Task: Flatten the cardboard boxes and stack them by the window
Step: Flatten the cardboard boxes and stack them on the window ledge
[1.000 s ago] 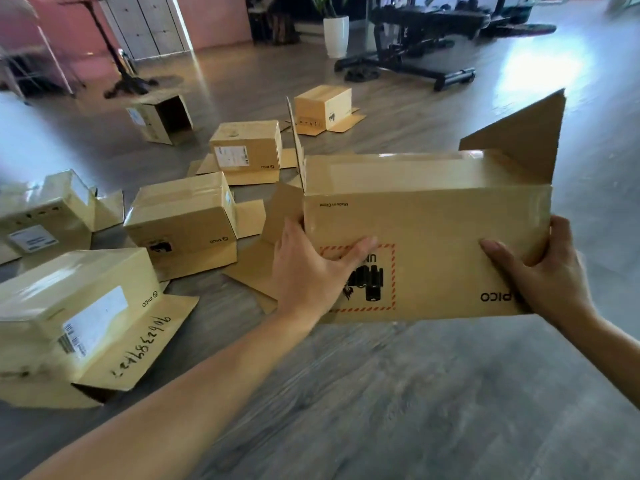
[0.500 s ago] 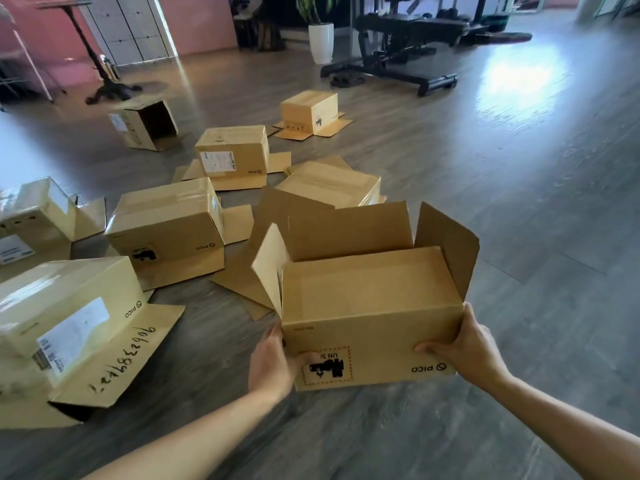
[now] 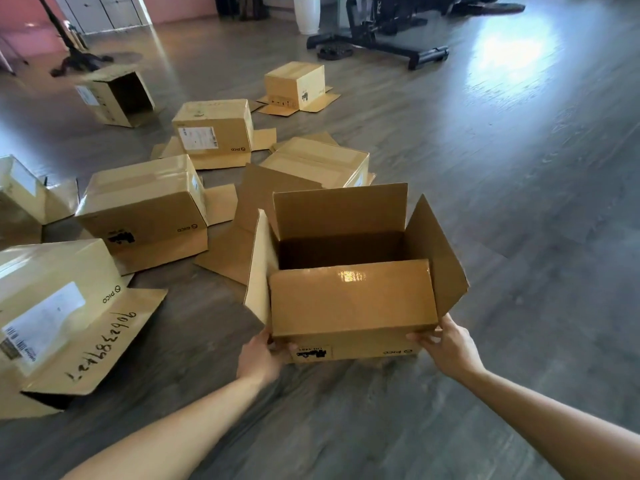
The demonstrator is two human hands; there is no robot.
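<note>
An open-topped cardboard box (image 3: 349, 303) sits upright on the wooden floor in front of me, its four flaps spread and its dark inside showing. My left hand (image 3: 259, 356) grips its near left bottom corner, thumb on the front face. At the near right bottom corner my right hand (image 3: 446, 348) grips the box, thumb across the front. Several other cardboard boxes lie upside down on splayed flaps to the left and behind, such as one (image 3: 145, 206) at middle left and one (image 3: 52, 296) at near left.
A box on its side (image 3: 117, 95) lies at the far left, and another box (image 3: 296, 84) stands further back. Black exercise equipment (image 3: 391, 32), a white vase (image 3: 306, 13) and a stand's base (image 3: 81, 60) line the far end. Bare floor stretches to the right.
The box was held up with its taped bottom toward me; it has turned opening-up and come down to the floor. Both hands have slid to its bottom corners.
</note>
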